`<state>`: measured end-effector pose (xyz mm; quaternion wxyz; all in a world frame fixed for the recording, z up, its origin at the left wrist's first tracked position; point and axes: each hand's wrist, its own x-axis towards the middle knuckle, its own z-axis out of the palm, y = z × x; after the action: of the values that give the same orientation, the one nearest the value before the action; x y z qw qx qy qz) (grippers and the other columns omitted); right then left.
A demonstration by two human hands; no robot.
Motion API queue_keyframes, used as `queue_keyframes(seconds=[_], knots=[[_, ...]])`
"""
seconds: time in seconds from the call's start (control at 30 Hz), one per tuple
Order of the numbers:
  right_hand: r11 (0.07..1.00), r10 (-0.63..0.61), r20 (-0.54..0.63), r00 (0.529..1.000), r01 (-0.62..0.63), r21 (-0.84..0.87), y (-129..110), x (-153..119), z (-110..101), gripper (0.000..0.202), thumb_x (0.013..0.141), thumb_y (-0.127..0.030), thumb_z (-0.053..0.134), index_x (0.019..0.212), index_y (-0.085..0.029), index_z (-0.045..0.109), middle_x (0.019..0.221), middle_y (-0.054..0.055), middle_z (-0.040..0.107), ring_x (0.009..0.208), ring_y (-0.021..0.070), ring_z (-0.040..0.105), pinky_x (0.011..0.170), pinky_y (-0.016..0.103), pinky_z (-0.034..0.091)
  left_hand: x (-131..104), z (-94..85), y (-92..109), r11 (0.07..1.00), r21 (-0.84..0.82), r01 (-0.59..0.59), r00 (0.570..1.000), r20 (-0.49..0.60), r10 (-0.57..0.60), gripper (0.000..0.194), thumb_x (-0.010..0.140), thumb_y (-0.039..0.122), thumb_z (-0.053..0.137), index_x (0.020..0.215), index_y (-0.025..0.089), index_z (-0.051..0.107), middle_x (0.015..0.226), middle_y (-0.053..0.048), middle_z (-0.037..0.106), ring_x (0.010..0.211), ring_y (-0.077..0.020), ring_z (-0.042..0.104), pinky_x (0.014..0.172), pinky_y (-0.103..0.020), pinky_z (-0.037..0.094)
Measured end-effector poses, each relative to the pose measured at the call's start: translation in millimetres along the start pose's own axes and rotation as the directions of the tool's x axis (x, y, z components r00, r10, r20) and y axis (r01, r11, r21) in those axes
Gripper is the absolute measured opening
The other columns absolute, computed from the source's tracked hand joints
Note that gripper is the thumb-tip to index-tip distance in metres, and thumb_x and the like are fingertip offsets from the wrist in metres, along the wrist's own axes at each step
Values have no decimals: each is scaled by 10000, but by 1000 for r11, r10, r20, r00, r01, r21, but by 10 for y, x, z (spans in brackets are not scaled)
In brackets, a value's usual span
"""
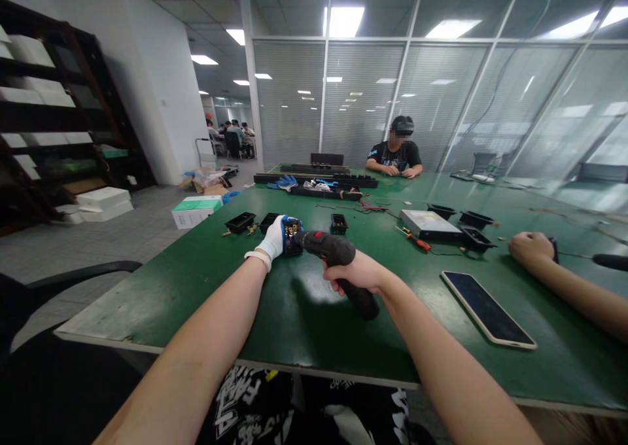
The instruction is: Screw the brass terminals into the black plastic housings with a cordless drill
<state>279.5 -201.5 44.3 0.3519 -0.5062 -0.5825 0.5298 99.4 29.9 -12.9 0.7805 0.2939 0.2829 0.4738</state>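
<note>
My left hand (275,237), in a white glove with blue on the fingers, grips a small black plastic box (293,245) with brass-coloured metal parts inside. Bare and wrapped round the handle, my right hand (356,273) holds a black cordless drill (336,249) with a red mark on top. The drill's nose points left at the box; whether its bit touches a part there I cannot tell. Just beyond the gloved hand lies another black box (268,222), partly hidden. An open black tray (240,222) is to its left, and a small black box (338,223) stands behind the drill.
A phone (488,307) lies to the right, near a co-worker's hand (532,249). Behind it are a silver metal case (430,225), a screwdriver (417,240) and several black trays (475,219). Long black strips (316,180) lie farther back, before another seated person (395,150).
</note>
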Motion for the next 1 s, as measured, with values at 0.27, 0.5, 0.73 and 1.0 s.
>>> queue_keyframes(seconds=[0.27,0.5,0.73,1.0], knots=[[1000,4,2,1000,-4,-11,15,6,-11,168,689,-159,757,773,-217,623,587,4,689,492,165,616,473,271,533,-32,21,14,1000,-2,7,999,37,-7,375,1040,316,508,1010,96,810,742,-143,785,615,-270,757,736,-393,676],[1000,-2,11,1000,2,6,13,7,-10,179,682,-166,754,782,-213,614,579,-3,685,488,159,614,467,261,526,-10,9,10,1000,10,-3,999,46,2,373,1054,310,492,991,103,797,719,-134,770,601,-265,749,692,-368,655],[1000,-9,0,1000,9,9,29,9,-5,196,667,-177,760,795,-220,618,579,-12,680,485,165,614,465,272,533,-17,-11,6,1000,-12,-11,1000,24,11,341,1019,352,601,1065,82,804,750,-119,791,598,-255,754,741,-376,665],[1000,-11,10,1000,11,10,7,3,-4,170,669,-189,761,758,-218,618,573,-3,683,479,162,602,464,272,522,-56,56,23,1000,9,4,999,33,-4,384,1052,305,477,1018,97,798,726,-129,779,613,-265,753,676,-360,654]])
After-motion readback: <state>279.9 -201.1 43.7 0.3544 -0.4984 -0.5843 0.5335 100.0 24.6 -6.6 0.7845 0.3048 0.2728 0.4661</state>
